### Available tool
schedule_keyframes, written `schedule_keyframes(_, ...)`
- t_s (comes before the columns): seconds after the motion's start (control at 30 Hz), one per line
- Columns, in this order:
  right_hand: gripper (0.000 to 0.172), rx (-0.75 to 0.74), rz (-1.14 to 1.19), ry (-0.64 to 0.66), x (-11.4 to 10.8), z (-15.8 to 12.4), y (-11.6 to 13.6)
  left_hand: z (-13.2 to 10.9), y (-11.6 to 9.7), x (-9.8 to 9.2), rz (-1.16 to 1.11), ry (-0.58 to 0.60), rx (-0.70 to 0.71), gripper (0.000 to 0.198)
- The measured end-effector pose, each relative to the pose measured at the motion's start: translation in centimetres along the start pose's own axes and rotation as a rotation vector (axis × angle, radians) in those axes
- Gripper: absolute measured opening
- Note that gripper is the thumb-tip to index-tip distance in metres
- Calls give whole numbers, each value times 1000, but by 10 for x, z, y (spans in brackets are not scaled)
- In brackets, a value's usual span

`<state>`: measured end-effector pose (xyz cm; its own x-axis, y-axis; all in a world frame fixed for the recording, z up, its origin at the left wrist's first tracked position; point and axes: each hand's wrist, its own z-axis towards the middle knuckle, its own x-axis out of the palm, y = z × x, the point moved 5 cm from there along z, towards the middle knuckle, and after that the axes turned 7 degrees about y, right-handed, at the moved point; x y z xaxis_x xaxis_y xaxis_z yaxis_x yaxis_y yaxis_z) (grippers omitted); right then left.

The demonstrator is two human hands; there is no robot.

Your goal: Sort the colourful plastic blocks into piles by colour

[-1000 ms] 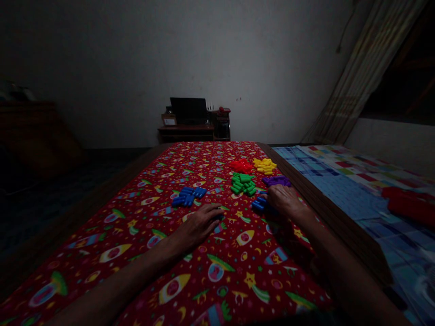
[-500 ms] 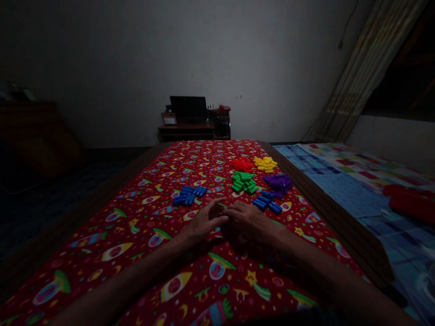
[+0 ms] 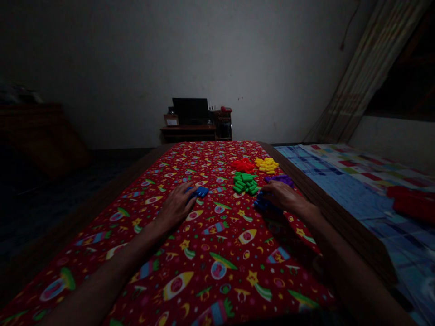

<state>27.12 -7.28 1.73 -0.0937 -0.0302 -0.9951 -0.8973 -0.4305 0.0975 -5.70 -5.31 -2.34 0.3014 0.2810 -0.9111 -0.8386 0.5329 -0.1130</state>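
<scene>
My left hand lies over the left group of short blue plastic pieces, its thumb apart from the fingers. The hand covers part of that group. On the right, my right hand reaches down onto another group of blue plastic pieces, with fingers bent and closed. Its fingertips are dark, and what they pinch cannot be made out. Just beyond that hand lies a purple pile, partly hidden by it. Green tube-like pieces lie to the left of the right hand.
Red pieces and yellow pieces lie farther back on the red patterned cloth. A desk with a dark screen stands against the wall. Checked bedding or mats spread out at the right.
My hands were close together in the middle and have moved apart. The left went left onto one blue group; the right went right and forward onto the other.
</scene>
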Motion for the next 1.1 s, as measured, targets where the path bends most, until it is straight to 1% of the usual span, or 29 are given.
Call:
schedule_keyframes(0.07, 24, 8, 9, 71, 1, -2, -3, -2, 6, 6, -21, 43, -11, 40)
schedule_keyframes(0.17, 38, 18, 30, 125, -1, -7, -5, -3, 7, 7, -59, 83, 17, 43)
schedule_keyframes(0.23, 42, 18, 33, 78, -4, -8, -6, -3, 5, 5, -78, 117, 43, 46)
schedule_keyframes(0.3, 36, 5, 28, -25, -7, -8, -5, -3, 4, 1, -87, 140, 40, 43)
schedule_keyframes(0.37, 31, -18, 34, -136, -12, -8, -1, -3, 3, -2, -72, 147, 9, 36)
schedule_keyframes(0.4, 30, -30, 43, -171, -13, -9, 3, -2, 1, -4, -59, 149, -9, 33)
schedule_keyframes(0.47, 29, -51, 63, -192, -16, -9, 12, -2, -2, -6, -35, 155, -37, 31)
schedule_keyframes(0.57, 28, -65, 85, -171, -19, -11, 26, -1, -7, -9, -17, 156, -51, 30)
schedule_keyframes(0.63, 28, -71, 107, -166, -17, -11, 32, 0, -9, -13, -46, 112, -60, 29)
schedule_keyframes(0.7, 30, -96, 148, -190, -11, -9, 36, 1, -13, -16, -138, 52, -66, 28)
schedule_keyframes(0.73, 30, -128, 175, -214, -7, -8, 39, 1, -17, -17, -203, 20, -69, 28)
schedule_keyframes(0.8, 33, -238, 231, -275, 3, -7, 48, 2, -29, -16, -350, -29, -83, 27)
schedule_keyframes(0.9, 45, -423, 281, -316, 19, -9, 70, 0, -57, -9, -564, -56, -105, 25)
schedule_keyframes(0.93, 46, -458, 283, -301, 24, -10, 78, -1, -68, -5, -627, -35, -98, 24)
schedule_keyframes(0.97, 43, -473, 279, -273, 28, -10, 85, -2, -79, -1, -682, -2, -87, 22)
schedule_keyframes(1.03, 32, -471, 263, -190, 33, -10, 95, -4, -96, 4, -762, 64, -53, 20)
schedule_keyframes(1.1, 24, -443, 258, -141, 28, -10, 96, -3, -102, 4, -788, 101, -34, 19)
